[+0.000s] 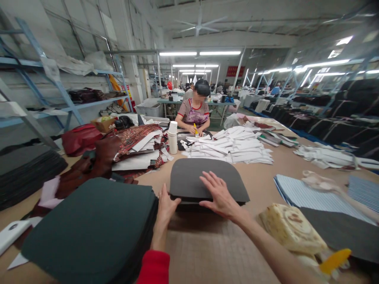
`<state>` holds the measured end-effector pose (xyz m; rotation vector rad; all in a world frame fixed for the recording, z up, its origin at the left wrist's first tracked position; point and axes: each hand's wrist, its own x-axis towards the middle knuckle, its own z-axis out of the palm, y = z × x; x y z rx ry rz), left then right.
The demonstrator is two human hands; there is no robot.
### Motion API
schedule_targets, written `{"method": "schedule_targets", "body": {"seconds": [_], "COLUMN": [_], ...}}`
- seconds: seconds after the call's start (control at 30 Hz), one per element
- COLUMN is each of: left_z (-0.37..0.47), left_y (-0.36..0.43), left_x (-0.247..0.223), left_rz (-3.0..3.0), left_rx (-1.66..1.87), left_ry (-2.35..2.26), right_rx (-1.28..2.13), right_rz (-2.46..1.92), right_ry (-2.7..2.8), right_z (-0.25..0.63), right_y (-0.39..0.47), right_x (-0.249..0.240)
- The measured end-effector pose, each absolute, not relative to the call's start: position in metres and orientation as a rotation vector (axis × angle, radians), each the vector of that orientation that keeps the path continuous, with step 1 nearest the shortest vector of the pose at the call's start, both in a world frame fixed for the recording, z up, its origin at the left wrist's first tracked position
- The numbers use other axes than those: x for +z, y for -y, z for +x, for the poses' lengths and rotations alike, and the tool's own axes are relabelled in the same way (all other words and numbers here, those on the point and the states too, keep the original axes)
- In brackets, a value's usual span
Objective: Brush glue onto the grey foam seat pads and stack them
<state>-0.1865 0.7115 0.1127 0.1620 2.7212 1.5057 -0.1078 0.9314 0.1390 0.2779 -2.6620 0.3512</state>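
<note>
A stack of dark grey rounded sheets (189, 177) lies on the brown table in front of me. My left hand (166, 205) is at the stack's left front corner, thumb and fingers apart. Over the right part of the top sheet, my right hand (217, 195) has its fingers spread, with the thumb near the front edge. Whether its fingertips press on the sheet cannot be told. To the left stands a larger stack of dark green sheets (97, 228), close beside my left forearm.
Across the table (204, 252), a person (194, 112) holds a yellow tool. White strips (237, 144), white bottles (173, 138) and patterned scraps (136, 142) lie beyond the grey stack. At right are a yellowed block (291, 227), a yellow-tipped object (336, 261) and striped fabric (322, 193).
</note>
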Motion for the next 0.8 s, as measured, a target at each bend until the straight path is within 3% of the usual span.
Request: {"method": "schedule_targets", "body": {"seconds": [0.17,0.43,0.8], "left_z": [-0.176,-0.165,-0.178], "left_y": [-0.707,-0.71,-0.713], "left_x": [0.103,0.085,0.092], "left_rz": [0.047,0.024,-0.065], "left_rx": [1.435,1.897,1.996], "left_ry": [-2.826,-2.388,-2.363], "right_rx": [0.074,-0.357,-0.134], "right_rz": [0.355,0.43,0.298], "right_ry": [2.803,2.743,2.564], "right_z": [-0.124,-0.13,-0.116], "right_y": [-0.907,-0.887,-0.896], "right_x": [0.135,0.128,0.116]}}
